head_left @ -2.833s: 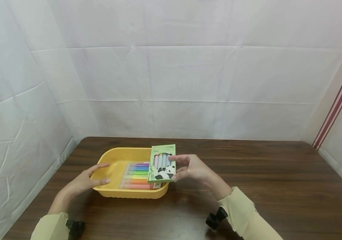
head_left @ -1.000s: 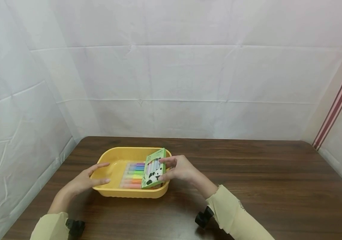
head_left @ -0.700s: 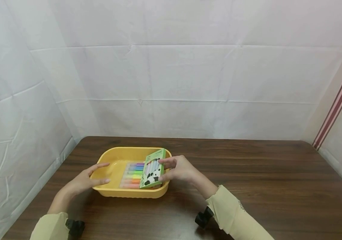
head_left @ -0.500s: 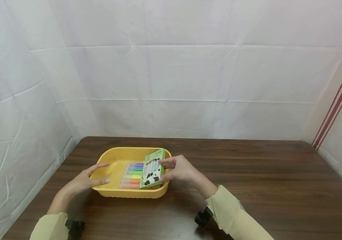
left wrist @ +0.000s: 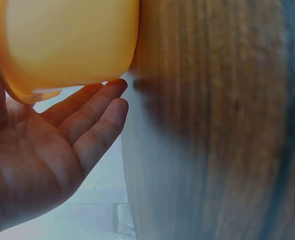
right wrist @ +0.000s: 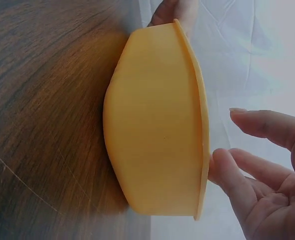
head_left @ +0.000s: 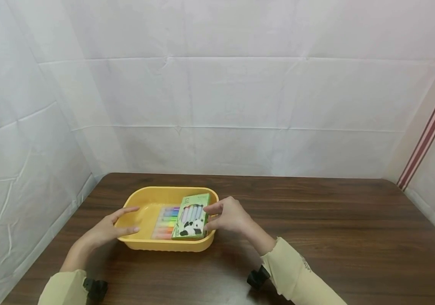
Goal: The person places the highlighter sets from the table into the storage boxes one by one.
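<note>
A yellow plastic tray stands on the table, seen from above in the head view and from outside in both wrist views. Its left end is held by my left hand, thumb and index finger over the rim and the other fingers against the outer wall. Inside, a green panda-printed box of markers lies over the right part of a clear pack of rainbow-coloured pens. My right hand is at the tray's right rim, fingertips at the box's right edge, thumb and fingers apart with nothing visible between them.
The dark wood table extends to the right and in front of the tray. White cloth hangs behind and at both sides. Black wrist mounts sit at both sleeve cuffs.
The green box moved down and left into the tray, tilted against the right side, then dropped flatter over the pens as my right fingers let go. My left hand kept its place.
</note>
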The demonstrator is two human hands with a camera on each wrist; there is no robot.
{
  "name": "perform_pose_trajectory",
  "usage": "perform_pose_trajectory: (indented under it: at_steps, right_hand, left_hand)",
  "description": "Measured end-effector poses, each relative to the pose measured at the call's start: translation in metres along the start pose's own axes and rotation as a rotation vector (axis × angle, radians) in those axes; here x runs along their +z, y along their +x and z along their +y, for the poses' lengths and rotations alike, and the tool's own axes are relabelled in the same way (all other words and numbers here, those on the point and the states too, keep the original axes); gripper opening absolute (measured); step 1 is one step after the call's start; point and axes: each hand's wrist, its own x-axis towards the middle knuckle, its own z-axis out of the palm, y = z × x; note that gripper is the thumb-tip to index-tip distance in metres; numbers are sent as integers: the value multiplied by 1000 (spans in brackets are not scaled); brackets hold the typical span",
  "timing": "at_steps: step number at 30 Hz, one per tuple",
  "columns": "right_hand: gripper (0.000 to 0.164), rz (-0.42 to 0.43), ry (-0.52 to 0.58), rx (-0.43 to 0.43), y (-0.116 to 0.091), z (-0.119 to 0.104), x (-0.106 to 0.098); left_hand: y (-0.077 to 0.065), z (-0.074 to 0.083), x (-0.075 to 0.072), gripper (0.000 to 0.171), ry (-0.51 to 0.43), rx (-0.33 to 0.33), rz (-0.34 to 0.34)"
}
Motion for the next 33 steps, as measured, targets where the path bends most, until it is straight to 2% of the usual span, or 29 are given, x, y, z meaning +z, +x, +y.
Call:
perform_pose_trajectory:
  at_steps: [5, 20, 27, 33]
  right_hand:
    - [42, -3, 22, 4, -3, 0, -2]
    - [45, -69, 255, -31, -6, 12, -11]
    - [44, -82, 288, -33, -7, 17, -20]
    - [45, -83, 276, -23, -11, 22, -32]
  left_hand:
    - [0, 1, 1, 70, 6, -2, -2]
    - [-2, 4, -3, 71, 40, -11, -10]
    - [-4, 3, -5, 72, 65, -23, 21]
    - [-4, 3, -5, 73, 117, 7, 51]
